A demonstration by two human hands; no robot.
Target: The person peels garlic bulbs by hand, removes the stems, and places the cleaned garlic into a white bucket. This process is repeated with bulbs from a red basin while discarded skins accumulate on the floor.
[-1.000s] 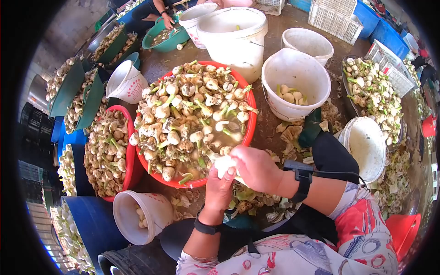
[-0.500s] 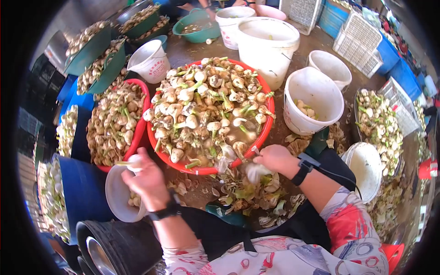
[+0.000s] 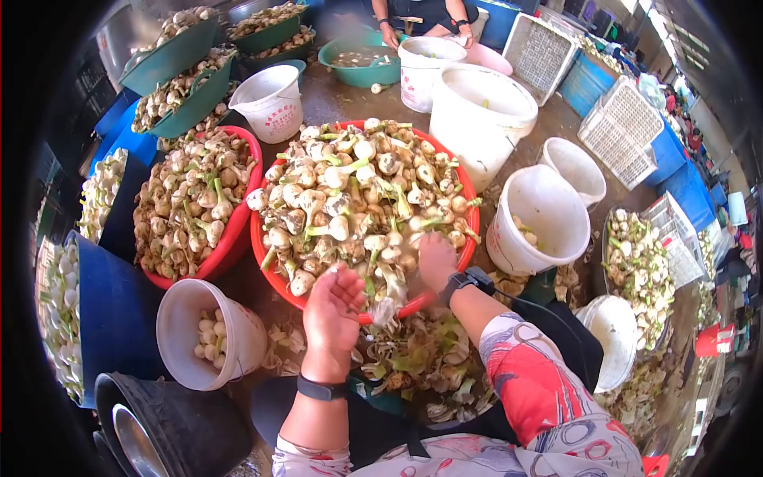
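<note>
A red tub (image 3: 258, 253) in front of me is heaped with garlic bulbs (image 3: 338, 179), dirty and with green stems, sitting partly in murky water. My left hand (image 3: 334, 312) is at the tub's near rim, palm turned up, fingers loosely curled and apart, with nothing seen in it. Over the right side of the tub, my right hand (image 3: 437, 261) reaches down among the bulbs by the water; its fingers are mostly hidden. To the left, a white bucket (image 3: 253, 338) contains several peeled white bulbs. Papery garlic peelings (image 3: 429, 358) lie heaped below the tub.
A second red tub (image 3: 248, 203) of garlic stands left. White buckets (image 3: 548, 215) are at the right, one with some bulbs inside. A black bucket (image 3: 199, 429) is at lower left. At the back, another person's hands (image 3: 389, 36) are near a green basin (image 3: 358, 73).
My left hand, which had a white bulb over the left bucket, has moved right to the tub without it. My right hand has gone from the peelings into the tub. The view has shifted.
</note>
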